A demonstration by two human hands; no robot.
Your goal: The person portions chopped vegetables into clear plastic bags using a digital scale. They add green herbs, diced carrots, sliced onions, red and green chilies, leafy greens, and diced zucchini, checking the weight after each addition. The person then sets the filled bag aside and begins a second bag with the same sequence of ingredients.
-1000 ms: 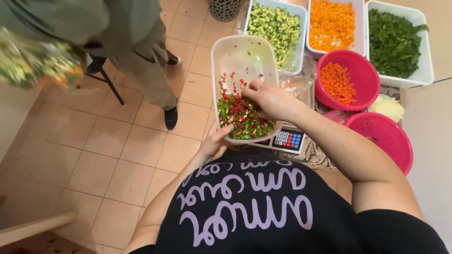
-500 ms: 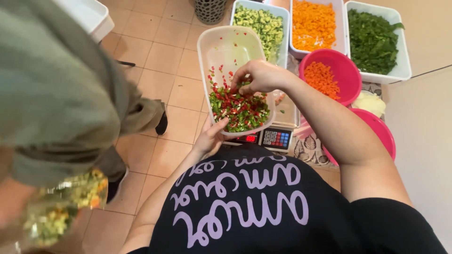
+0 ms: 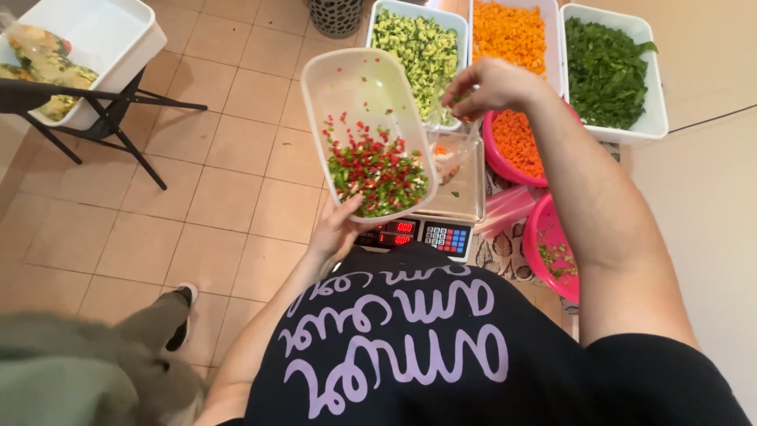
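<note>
**Tilted tub over the scale: spill risk at the near rim**

Starting at the far left, a white tray sits on a black folding stand, well apart from your work; another person's trouser leg and shoe stand near your left side, and a bump from there could jog your arm.

Your left hand grips the white rectangular tub from beneath its near end, thumb over the rim. You hold it in the air, above the digital scale and tilted towards you. The chopped red and green pepper mix is heaped at the low near end; the far half is almost bare, with only scattered bits. One-handed support at the loaded end looks weak: a further tilt could send pieces over the rim onto the scale keys or the floor.

Your right hand is pinched closed on a small clump of the mix, above a clear plastic bag on the scale platform. The bag looks limp; pieces dropped off-centre could miss it.

Right of that stand a pink bowl of diced carrot and a white tub of chopped greens.
</note>
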